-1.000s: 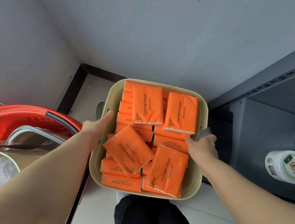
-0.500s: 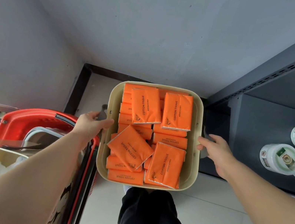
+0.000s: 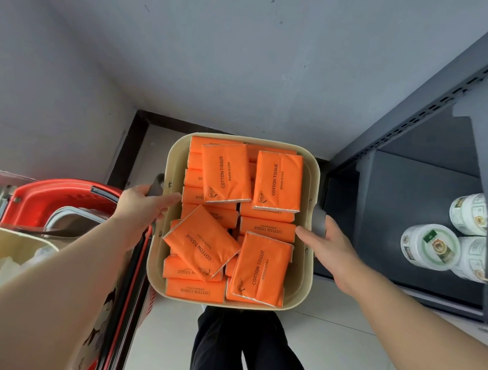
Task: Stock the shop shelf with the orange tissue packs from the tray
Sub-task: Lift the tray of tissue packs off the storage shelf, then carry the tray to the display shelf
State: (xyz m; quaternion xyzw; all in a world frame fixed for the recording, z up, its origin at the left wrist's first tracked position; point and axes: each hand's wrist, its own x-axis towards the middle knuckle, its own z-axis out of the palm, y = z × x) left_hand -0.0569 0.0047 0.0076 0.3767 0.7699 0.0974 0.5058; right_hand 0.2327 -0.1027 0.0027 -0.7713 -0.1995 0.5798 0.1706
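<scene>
1. Orange film-wrapped tissue packs (image 3: 225,175) fill the beige tray (image 3: 295,277), a few flat on top and the rest on edge beneath. The tray sits low ahead of the person, between a red basket (image 3: 57,190) on the left and the dark grey shelf (image 3: 393,210) on the right, which holds white jars (image 3: 429,245).
2. The left hand (image 3: 144,205) lies at the tray's left rim, thumb across it; I cannot tell whether its hidden fingers grip anything. The right hand (image 3: 327,247) is spread loose by the right rim, holding nothing.
3. The packs look light, soft and slick. They are probably best pinched across the flat faces, top ones first.
</scene>
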